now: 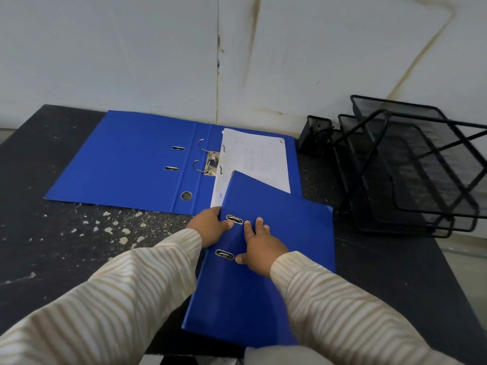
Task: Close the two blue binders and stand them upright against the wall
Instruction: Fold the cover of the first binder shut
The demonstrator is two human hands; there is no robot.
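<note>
An open blue binder point(126, 159) lies flat against the wall, its metal ring clip point(209, 162) showing and a white sheet point(259, 159) on its right half. A second blue binder point(284, 219) lies closed in front, overlapping the open one's right side. My left hand point(210, 226) grips the closed binder's left edge near the upper slot. My right hand point(261, 243) presses flat on its cover, fingers spread, between the two slots.
A black mesh paper tray point(411, 164) with stacked tiers stands at the right, with a small black mesh holder point(315, 135) beside it against the wall. The dark speckled table point(66, 233) runs left and toward me. The pale wall point(158, 61) rises behind.
</note>
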